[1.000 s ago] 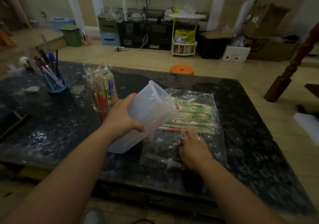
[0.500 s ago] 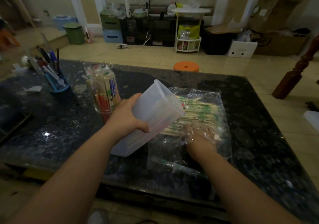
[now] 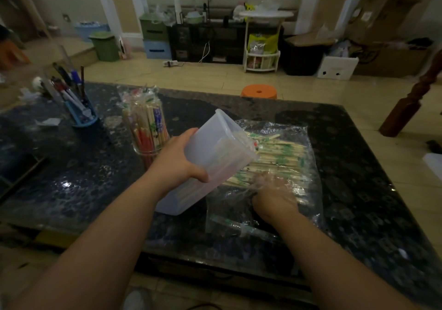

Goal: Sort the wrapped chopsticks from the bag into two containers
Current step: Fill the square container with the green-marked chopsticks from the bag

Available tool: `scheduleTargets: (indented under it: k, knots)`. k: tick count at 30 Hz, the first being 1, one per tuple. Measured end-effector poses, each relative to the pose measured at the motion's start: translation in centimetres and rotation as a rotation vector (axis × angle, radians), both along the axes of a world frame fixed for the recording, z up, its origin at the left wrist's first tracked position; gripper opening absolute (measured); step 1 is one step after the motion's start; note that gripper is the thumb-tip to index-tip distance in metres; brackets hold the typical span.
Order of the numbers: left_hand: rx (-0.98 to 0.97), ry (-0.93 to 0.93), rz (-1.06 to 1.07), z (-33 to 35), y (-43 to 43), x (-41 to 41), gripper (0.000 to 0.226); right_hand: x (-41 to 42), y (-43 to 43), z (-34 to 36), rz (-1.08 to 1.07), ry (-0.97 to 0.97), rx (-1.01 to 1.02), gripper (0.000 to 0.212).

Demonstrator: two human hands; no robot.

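Our left hand (image 3: 178, 164) grips the tilted tub (image 3: 215, 156) near the desk's (image 3: 71, 178) front edge. Our right hand (image 3: 275, 195) is inside the bag (image 3: 299, 137) beside it (film hides its grip). The chopsticks (image 3: 282, 159) there look light, stiff and slippery, so we'd pinch mid-length. The jar (image 3: 146, 130) crowds the tub from behind; pens (image 3: 81, 116) stand far left.

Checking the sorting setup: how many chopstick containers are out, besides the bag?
2: a translucent tub tilted in the left hand, and a clear jar of chopsticks upright behind that hand.
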State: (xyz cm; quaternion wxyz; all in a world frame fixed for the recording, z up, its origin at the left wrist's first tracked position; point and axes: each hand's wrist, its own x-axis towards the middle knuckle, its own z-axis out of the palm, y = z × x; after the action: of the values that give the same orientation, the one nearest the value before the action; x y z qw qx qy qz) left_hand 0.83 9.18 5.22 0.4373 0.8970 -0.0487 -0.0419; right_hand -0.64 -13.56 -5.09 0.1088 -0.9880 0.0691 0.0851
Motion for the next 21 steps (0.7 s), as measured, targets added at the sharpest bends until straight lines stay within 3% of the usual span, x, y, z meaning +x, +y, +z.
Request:
scheduleTargets:
  k: [11, 15, 21]
  knots:
    - [0.027, 0.0, -0.005, -0.2, -0.1, 0.1, 0.111, -0.3, 0.4, 0.5, 0.009, -0.073, -0.059, 0.028]
    - [0.026, -0.007, -0.009, -0.2, 0.0, 0.0, 0.108, -1.1, 0.5, 0.8, 0.124, -0.185, -0.106, 0.018]
    - [0.032, -0.019, -0.033, 0.0, 0.1, -0.2, 0.104, -2.7, 0.9, 0.8, 0.184, -0.11, -0.137, 0.026]
